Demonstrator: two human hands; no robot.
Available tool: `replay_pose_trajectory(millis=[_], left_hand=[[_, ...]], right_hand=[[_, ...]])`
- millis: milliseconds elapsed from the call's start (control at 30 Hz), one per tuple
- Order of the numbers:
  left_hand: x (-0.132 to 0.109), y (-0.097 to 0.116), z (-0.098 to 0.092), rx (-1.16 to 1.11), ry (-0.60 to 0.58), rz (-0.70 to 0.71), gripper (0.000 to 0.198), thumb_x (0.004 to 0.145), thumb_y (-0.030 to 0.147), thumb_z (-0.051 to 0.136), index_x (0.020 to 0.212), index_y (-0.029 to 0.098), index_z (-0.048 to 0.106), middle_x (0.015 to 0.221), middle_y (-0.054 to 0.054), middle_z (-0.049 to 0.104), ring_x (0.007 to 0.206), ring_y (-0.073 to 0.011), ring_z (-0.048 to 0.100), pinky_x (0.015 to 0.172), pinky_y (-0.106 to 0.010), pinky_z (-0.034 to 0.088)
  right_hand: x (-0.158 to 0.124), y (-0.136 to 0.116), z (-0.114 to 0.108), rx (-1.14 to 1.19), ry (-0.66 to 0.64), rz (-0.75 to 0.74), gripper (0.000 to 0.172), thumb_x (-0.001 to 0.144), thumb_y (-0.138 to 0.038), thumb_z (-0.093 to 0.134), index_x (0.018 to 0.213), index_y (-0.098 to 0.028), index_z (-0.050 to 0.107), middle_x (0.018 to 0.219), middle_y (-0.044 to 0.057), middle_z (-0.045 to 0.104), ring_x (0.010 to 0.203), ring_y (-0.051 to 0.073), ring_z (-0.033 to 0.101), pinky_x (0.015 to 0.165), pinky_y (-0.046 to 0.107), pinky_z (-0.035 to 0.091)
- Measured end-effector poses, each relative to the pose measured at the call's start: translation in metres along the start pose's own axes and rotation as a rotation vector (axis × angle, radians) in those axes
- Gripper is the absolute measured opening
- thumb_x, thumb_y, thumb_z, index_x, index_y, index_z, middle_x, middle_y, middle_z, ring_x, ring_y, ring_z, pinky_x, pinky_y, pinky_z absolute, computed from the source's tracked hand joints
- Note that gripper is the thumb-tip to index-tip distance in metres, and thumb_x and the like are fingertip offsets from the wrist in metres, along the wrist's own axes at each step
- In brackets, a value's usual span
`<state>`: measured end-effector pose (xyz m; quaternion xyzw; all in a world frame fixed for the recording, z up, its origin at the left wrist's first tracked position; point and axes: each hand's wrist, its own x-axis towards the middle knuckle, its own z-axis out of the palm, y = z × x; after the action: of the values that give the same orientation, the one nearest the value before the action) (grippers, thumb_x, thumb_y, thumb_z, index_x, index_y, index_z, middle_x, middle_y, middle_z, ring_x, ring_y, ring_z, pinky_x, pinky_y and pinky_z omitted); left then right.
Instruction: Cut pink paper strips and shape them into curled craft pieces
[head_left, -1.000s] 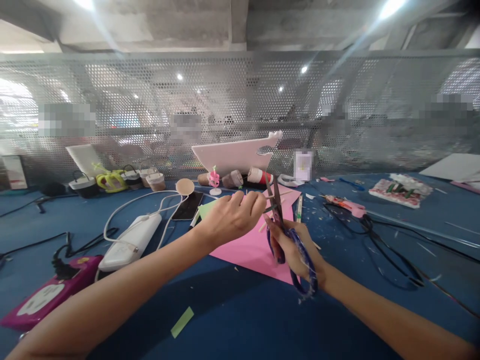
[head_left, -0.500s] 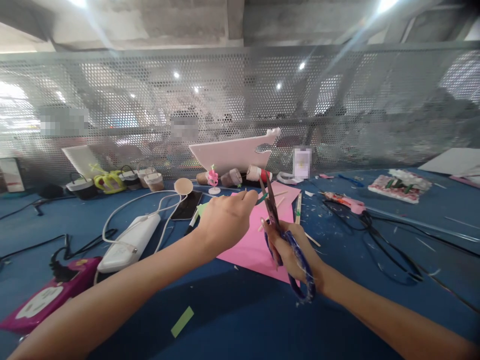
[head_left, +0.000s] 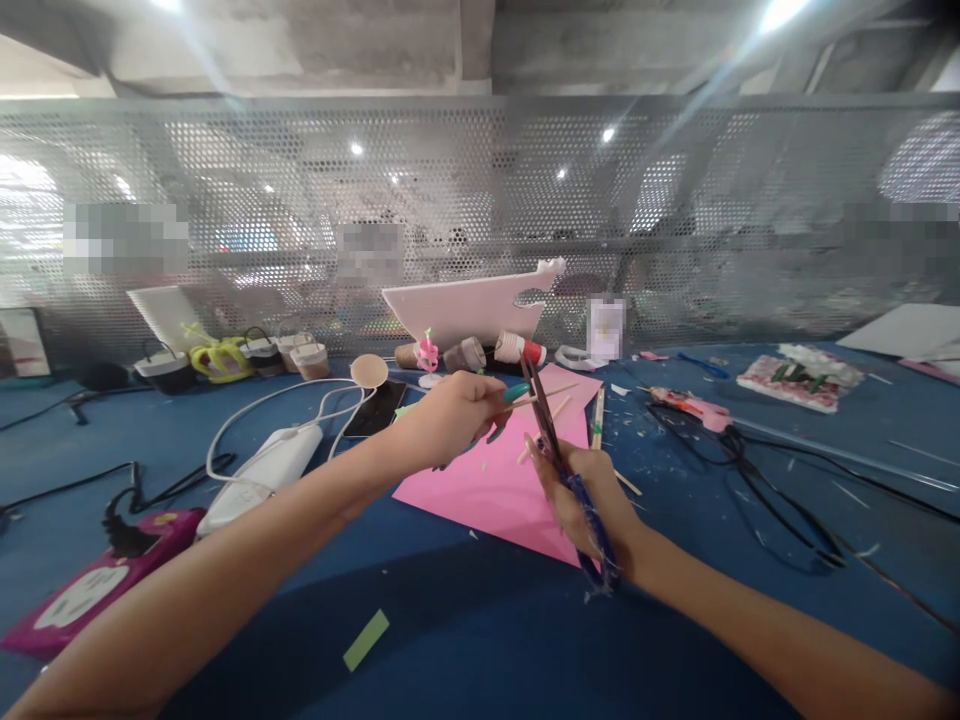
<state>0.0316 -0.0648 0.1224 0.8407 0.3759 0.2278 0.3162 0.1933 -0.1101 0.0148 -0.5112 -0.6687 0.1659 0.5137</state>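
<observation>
My left hand (head_left: 454, 418) is closed in a pinch over the pink paper (head_left: 487, 495). A thin pale wooden stick (head_left: 519, 402) juts from its fingertips toward the scissors blades. Teal, nail-like tips show at these fingers. My right hand (head_left: 589, 490) grips the scissors (head_left: 550, 430), which have dark blades pointing up and blue, tape-wrapped handles. Their blades stand close together beside the stick; whether they touch it I cannot tell. More thin sticks lie on the pink paper behind the hands.
Left are a white power bank (head_left: 262, 478) with a cable, a magenta power strip (head_left: 90, 590) and a phone (head_left: 377, 410). Small cups (head_left: 309, 358) and a white foam board (head_left: 465, 308) stand at the back. Right lies a pink glue gun (head_left: 694, 408) with its cord.
My left hand has turned and shifted slightly, so its fingertips and the stick now show. The scissors blades have drawn closer together.
</observation>
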Motion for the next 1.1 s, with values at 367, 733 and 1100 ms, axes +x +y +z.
replay_pose_trajectory(millis=[367,733,1100], left_hand=[[0.000,-0.001,-0.012,-0.013,-0.110,0.009,0.031,0.093,0.030,0.036,0.072,0.016,0.054,0.052,0.003,0.045,0.039,-0.0057,0.034,0.040,-0.019,0.028],[-0.006,-0.008,0.014,1.355,0.460,0.627,0.026,0.091,0.005,0.032,0.087,0.015,0.056,0.066,-0.003,0.056,0.057,-0.0149,0.054,0.045,-0.025,0.032],[0.000,-0.025,0.021,1.260,0.596,0.477,0.026,0.087,0.007,0.038,0.074,0.018,0.057,0.060,-0.002,0.056,0.051,-0.0131,0.051,0.044,-0.026,0.021]], right_hand=[[0.002,-0.005,-0.005,-0.062,-0.017,-0.029,0.039,0.089,-0.047,0.052,0.061,-0.020,0.045,0.048,-0.003,0.046,0.041,0.010,0.042,0.041,0.023,0.029],[0.001,-0.011,-0.003,0.333,-0.062,0.243,0.055,0.082,-0.068,0.048,0.052,-0.021,0.043,0.035,-0.005,0.039,0.028,0.009,0.038,0.033,0.023,0.033],[0.002,-0.006,-0.006,0.224,-0.081,0.142,0.051,0.086,-0.063,0.046,0.057,-0.021,0.045,0.036,-0.004,0.043,0.031,0.010,0.042,0.035,0.023,0.033]])
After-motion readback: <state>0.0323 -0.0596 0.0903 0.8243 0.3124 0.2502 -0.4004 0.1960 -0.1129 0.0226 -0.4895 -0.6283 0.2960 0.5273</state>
